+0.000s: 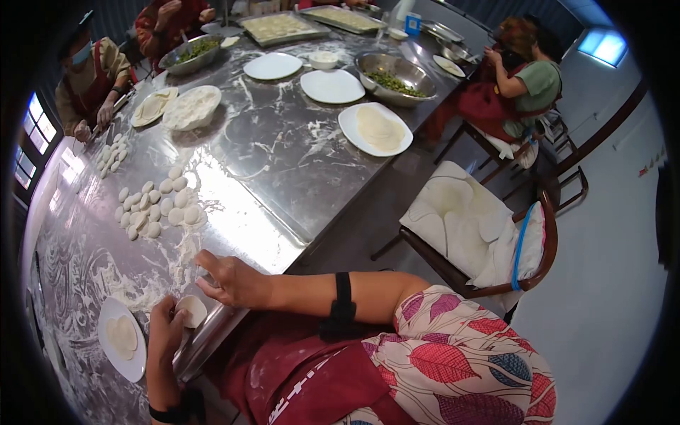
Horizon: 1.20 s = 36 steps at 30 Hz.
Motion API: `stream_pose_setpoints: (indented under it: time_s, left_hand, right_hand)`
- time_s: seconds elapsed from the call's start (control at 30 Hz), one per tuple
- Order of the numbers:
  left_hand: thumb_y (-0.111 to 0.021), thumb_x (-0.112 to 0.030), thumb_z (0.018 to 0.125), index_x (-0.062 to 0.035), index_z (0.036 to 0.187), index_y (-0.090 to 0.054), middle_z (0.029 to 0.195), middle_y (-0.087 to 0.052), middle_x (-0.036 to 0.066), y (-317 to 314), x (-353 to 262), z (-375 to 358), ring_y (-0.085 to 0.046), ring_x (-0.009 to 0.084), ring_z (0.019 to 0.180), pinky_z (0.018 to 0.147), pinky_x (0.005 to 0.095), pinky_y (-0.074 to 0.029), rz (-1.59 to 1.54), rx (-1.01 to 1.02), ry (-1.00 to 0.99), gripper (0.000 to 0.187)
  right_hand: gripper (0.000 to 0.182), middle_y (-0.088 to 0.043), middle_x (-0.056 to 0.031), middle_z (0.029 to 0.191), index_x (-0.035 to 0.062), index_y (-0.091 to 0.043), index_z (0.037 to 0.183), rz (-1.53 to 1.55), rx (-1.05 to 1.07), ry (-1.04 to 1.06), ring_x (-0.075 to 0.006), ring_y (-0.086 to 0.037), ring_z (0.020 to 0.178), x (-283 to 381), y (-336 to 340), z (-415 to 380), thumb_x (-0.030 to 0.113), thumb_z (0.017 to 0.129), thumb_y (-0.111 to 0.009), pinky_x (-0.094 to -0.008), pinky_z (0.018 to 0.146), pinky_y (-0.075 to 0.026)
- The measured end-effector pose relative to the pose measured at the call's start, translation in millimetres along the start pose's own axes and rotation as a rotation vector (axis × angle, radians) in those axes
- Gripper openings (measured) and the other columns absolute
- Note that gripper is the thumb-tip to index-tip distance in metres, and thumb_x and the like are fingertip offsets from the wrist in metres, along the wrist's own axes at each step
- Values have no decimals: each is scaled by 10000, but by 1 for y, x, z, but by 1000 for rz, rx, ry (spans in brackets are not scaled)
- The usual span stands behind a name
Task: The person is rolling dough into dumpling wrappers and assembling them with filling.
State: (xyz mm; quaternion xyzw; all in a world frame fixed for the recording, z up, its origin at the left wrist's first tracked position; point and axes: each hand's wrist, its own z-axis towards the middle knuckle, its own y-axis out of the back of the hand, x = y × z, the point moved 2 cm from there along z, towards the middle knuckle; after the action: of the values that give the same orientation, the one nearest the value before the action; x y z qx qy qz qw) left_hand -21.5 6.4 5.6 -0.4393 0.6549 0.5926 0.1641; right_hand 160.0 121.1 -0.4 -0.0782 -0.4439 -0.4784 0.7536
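My left hand (165,324) is closed on the edge of a small round dough wrapper (191,312) at the table's near edge. Just beyond it, my right hand (230,280) is raised with its fingers curled; whatever lies in its grasp, if anything, cannot be made out. Beside my left hand, a white plate (138,363) carries flat dough rounds (122,336). Several small pressed dough pieces (152,209) lie in a floury cluster farther up the table.
The steel table (283,184) bears a flour bowl (191,108), white plates (333,86), a plate of wrappers (380,129), bowls of green filling (395,79) and trays (283,28). A cushioned chair (460,219) stands at right. Other people work at the far side; one sits at right.
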Motion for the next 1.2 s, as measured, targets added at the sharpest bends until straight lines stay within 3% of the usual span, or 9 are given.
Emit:
stream_pose_setpoints:
  time_s: [0.03,0.13,0.27,0.4,0.53,0.77,0.93,0.97,1.2]
  left_hand:
    - [-528,10,767,29,768,-533,631,-503,44,-3,-5,-5,-460,109,602,564,293,-399,-156,18,97,19]
    - [-522,13,789,30,767,-531,625,-497,43,5,-23,-5,-456,104,605,568,288,-397,97,8,-11,29]
    - [-537,-51,836,48,762,-539,604,-499,66,4,-24,11,-453,118,601,574,309,-399,86,-13,-75,124]
    - [-564,-50,771,59,756,-531,605,-496,89,3,-18,3,-475,133,601,575,328,-402,251,0,-109,115]
    - [-562,-20,741,26,733,-499,618,-488,45,1,4,-2,-464,96,598,543,282,-385,-97,-10,53,78]
    - [-558,-38,773,41,780,-538,625,-518,62,5,-20,7,-484,115,600,563,289,-410,20,32,-20,82]
    - [-561,-17,738,49,782,-534,645,-532,101,9,-9,-3,-509,140,626,604,316,-431,93,-39,-72,84]
    - [-554,-10,741,42,780,-531,636,-526,96,8,2,-2,-499,140,622,593,318,-424,-99,-17,-5,69]
    - [-546,-18,768,40,761,-530,624,-509,71,8,-24,5,-477,121,607,569,307,-408,76,-18,-82,60]
  right_hand:
    - [339,-546,-242,737,-11,-380,1040,-19,27,-66,-419,-568,689,-2,-2,4,95,805,-600,-439,588,-456]
    - [343,-547,-241,736,-9,-370,1030,-97,-6,4,-419,-565,693,-22,-22,40,98,798,-599,-448,586,-453]
    - [328,-540,-242,718,-2,-363,1006,-93,2,23,-420,-566,699,-41,-42,59,95,796,-596,-460,583,-447]
    - [325,-537,-242,710,0,-362,1008,-55,5,-49,-426,-565,682,-2,-7,16,87,800,-594,-459,570,-445]
    - [345,-536,-244,712,-14,-359,1029,-35,9,-27,-434,-554,668,-3,-5,10,81,794,-593,-461,566,-445]
    - [356,-536,-255,722,-33,-362,1044,-83,-10,11,-445,-545,708,-37,-37,52,71,790,-590,-469,599,-444]
    - [332,-542,-242,725,-20,-362,1036,-37,93,-149,-440,-546,698,23,13,0,65,801,-580,-464,588,-440]
    - [329,-544,-240,729,-17,-363,1035,-32,84,-136,-438,-548,700,18,11,3,66,803,-580,-463,589,-440]
    - [328,-539,-233,707,-3,-378,1041,-102,-34,34,-419,-561,678,-33,-35,54,85,812,-595,-447,564,-441]
